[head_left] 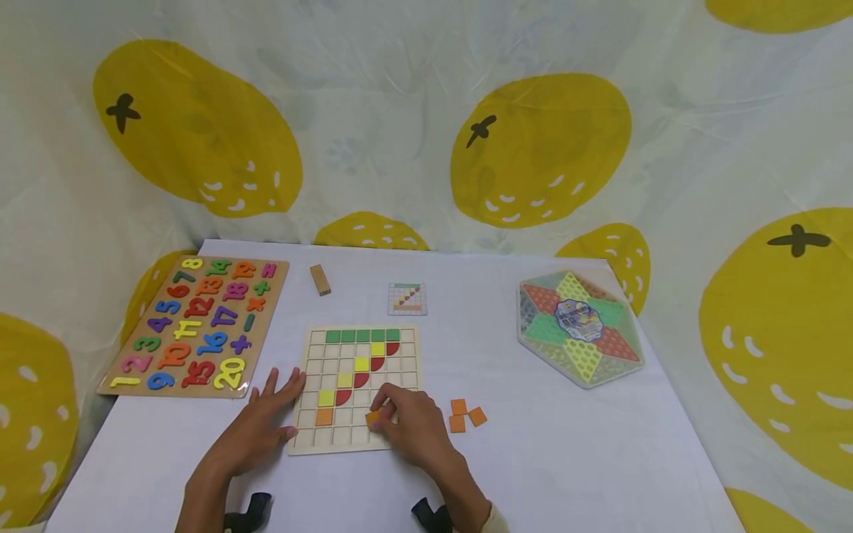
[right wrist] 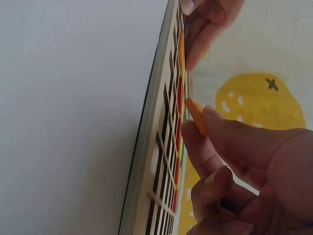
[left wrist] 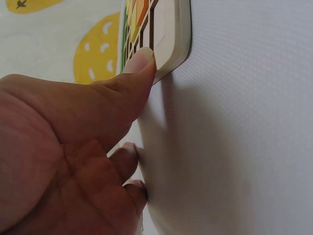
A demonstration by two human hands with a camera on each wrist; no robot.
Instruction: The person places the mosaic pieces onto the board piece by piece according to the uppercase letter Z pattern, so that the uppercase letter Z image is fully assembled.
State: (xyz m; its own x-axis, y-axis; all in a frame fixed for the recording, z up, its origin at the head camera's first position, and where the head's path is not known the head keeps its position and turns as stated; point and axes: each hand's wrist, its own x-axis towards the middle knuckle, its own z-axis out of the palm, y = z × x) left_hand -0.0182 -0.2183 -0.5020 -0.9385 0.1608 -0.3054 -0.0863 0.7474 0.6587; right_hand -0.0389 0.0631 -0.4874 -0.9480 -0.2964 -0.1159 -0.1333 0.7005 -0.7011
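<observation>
A wooden grid board (head_left: 303, 448) lies on the white table. Green squares (head_left: 363, 336) fill part of its top row, and yellow squares (head_left: 362, 364) with red quarter-circle tiles (head_left: 360, 380) step down diagonally to the left. One orange tile (head_left: 323, 417) sits in a cell at the lower left. My right hand (head_left: 416, 426) pinches another orange square tile (right wrist: 196, 116) between thumb and fingers, tilted just over the lower part of the board. My left hand (head_left: 263, 418) rests at the board's left edge with fingers spread, its thumb (left wrist: 139, 61) on the corner rim.
Three loose orange tiles (head_left: 457, 407) lie right of the board. A small pattern card (head_left: 407, 299) and a wooden block (head_left: 320, 280) are behind it. A number puzzle board (head_left: 200, 326) stands left, a hexagonal star game board (head_left: 580, 326) right. A patterned cloth hangs behind.
</observation>
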